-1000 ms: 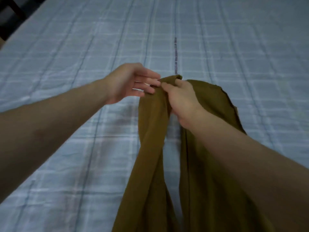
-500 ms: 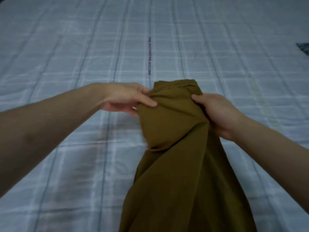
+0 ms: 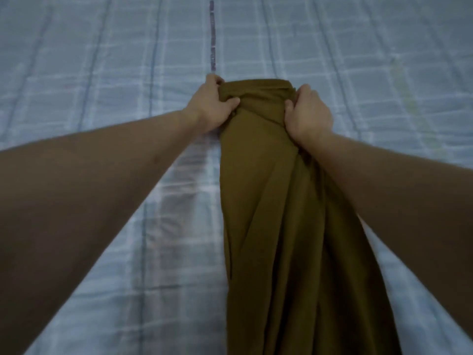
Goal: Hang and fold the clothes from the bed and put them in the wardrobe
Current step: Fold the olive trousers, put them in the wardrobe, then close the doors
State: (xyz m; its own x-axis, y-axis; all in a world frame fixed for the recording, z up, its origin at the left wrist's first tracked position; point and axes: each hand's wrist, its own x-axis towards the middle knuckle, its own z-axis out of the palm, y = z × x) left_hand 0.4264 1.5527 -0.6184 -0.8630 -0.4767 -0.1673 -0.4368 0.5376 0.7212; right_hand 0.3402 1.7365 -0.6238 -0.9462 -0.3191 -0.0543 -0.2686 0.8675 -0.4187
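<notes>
An olive-brown garment (image 3: 276,213) stretches in a long, creased strip from the bottom edge of the view up to the middle of the bed. My left hand (image 3: 208,105) grips its far left corner, thumb on top of the cloth. My right hand (image 3: 308,111) grips the far right corner, fingers curled into the fabric. Both arms are stretched forward, one on each side of the strip. The near end of the garment runs out of view at the bottom.
The bed is covered by a light blue checked sheet (image 3: 102,73) that fills the whole view. A line of dark printed text (image 3: 212,34) runs along the sheet beyond the garment.
Both hands moved apart from pinching together at the garment's top and now grip its two far corners. The cloth has been drawn into one flatter strip, farther across the bed.
</notes>
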